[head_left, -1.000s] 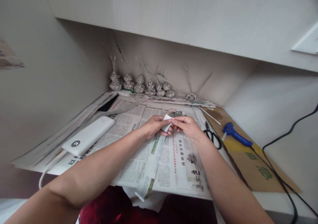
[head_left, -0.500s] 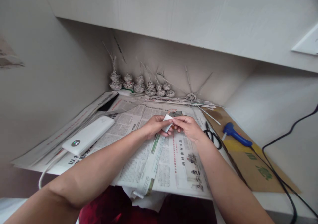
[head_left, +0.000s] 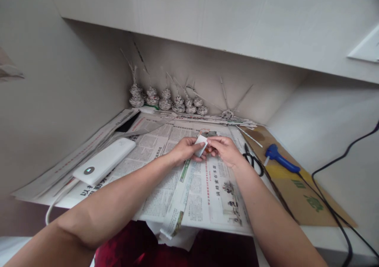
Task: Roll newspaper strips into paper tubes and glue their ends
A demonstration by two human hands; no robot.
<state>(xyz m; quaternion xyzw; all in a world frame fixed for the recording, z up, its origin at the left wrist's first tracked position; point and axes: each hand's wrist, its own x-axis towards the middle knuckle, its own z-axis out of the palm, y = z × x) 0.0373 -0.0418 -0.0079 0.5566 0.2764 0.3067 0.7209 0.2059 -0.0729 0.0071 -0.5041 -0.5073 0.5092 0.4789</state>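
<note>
Between my hands is a small piece of white paper (head_left: 201,141), its upper corner tilted up. My left hand (head_left: 187,150) is closed on it, thumb on top and fingers beneath. With thumb and forefinger, my right hand (head_left: 221,148) pinches its right edge. Below my hands a long newspaper strip (head_left: 176,204) runs toward me and over the table's front edge; whether it joins the held paper is hidden by my left fingers. Newspaper sheets (head_left: 197,204) lie under both hands. Black-handled scissors (head_left: 254,161) lie just right of my right wrist.
Several woven paper gourds (head_left: 165,100) line the back wall, beside a started weave (head_left: 227,113) with upright sticks. Rolled paper sticks (head_left: 213,119) lie before them. A white power bank (head_left: 105,160) is at left. A blue glue gun (head_left: 281,159) with its cord rests on cardboard (head_left: 299,194) at right.
The right fingers have shifted slightly along the paper's edge, and more of its white face shows. Both hands stay in nearly the same place; the view has moved a little.
</note>
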